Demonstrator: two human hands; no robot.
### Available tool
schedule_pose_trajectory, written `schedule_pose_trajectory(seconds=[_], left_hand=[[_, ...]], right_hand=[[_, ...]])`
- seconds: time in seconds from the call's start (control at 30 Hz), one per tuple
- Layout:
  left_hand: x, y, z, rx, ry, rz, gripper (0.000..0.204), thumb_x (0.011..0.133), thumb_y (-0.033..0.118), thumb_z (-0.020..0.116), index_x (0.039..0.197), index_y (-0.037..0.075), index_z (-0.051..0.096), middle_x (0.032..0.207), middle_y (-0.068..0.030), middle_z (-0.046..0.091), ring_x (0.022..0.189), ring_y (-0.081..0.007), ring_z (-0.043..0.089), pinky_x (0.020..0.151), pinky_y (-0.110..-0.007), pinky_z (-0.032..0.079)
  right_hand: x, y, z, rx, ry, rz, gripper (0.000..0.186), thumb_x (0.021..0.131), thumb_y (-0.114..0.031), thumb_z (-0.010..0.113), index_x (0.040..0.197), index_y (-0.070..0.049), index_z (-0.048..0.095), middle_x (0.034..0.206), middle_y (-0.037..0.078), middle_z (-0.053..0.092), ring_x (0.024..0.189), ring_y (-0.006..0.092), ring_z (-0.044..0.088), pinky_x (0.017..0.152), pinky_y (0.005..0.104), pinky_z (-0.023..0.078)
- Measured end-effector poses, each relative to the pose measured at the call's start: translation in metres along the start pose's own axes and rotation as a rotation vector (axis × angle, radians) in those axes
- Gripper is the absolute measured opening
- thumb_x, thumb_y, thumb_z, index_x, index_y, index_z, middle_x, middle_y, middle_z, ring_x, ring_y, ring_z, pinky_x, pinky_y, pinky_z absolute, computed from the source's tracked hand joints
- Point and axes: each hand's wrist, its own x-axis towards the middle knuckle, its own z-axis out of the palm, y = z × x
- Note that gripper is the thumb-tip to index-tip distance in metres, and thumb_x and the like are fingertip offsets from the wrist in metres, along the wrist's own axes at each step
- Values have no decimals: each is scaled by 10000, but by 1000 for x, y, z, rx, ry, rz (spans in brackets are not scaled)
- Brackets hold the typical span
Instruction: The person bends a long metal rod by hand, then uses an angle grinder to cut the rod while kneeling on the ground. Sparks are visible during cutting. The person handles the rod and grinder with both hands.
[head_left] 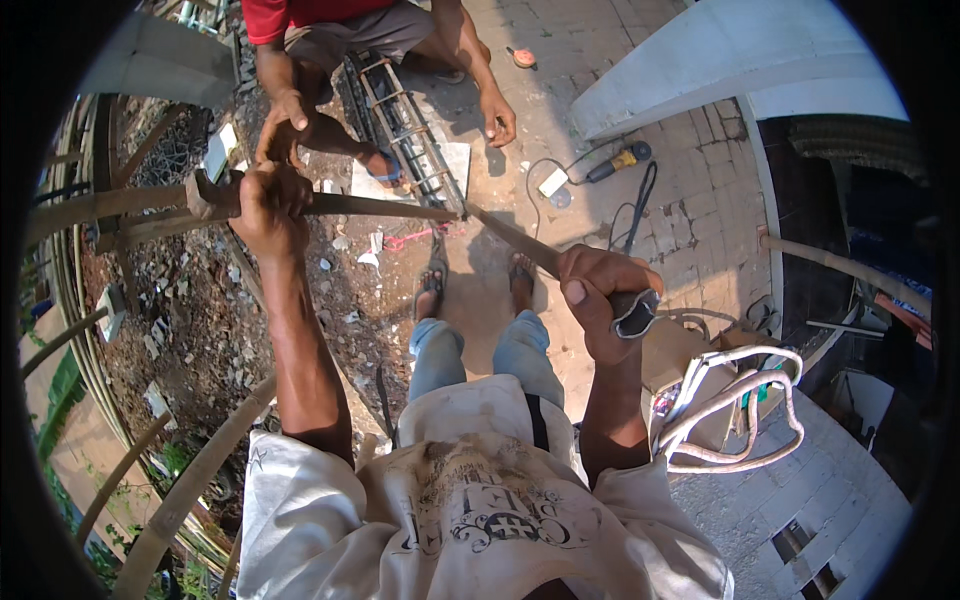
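Observation:
My left hand [268,212] is closed around a long brown-grey bar [375,206] that tapers away toward the middle. My right hand [602,296] grips a metal tube [515,238], its rough hollow end showing beside my thumb. The far ends of bar and tube come together at the near end of a rebar cage [410,135], which has long rods tied with cross ties. I cannot tell exactly how they join the steel there. A co-worker in a red shirt [310,10] squats behind the cage, one hand [285,128] close to my left hand, the other [496,115] hanging free.
Wooden poles [120,215] and rubble [190,300] fill the left side. An angle grinder [618,162] with its cord lies on the paving, below an orange tape measure [522,58]. A cardboard box [680,360] and a pale looped hose [740,460] stand by my right elbow.

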Motion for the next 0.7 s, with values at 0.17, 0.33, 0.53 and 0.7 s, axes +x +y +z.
schedule_pose_trajectory(seconds=[0.17,0.33,0.53,0.7], left_hand=[[-136,-2,61,150,550,111,361,886,166,525,590,148,319,515,19,309,462,-108,299,531,-309,342],[-99,11,-2,-29,29,150,383,931,172,544,614,142,333,519,27,295,477,-115,272,567,-339,313],[-36,23,-63,-178,-358,39,348,865,147,592,604,157,363,514,38,322,468,-114,280,566,-325,284],[-49,11,-9,22,719,131,262,931,189,556,699,81,497,503,12,331,417,-102,290,456,-299,322]], right_hand=[[65,28,-21,36,484,189,336,800,19,674,596,-48,415,561,30,456,505,107,423,489,253,333],[61,50,-18,-196,-393,72,282,720,115,620,597,-34,415,563,32,454,516,93,423,471,260,333],[43,118,-47,-276,-216,296,278,817,127,556,636,-39,425,618,20,472,577,106,416,555,265,353],[10,155,-45,-401,91,298,270,916,-69,638,688,-48,496,669,-16,504,615,63,426,571,239,369]])
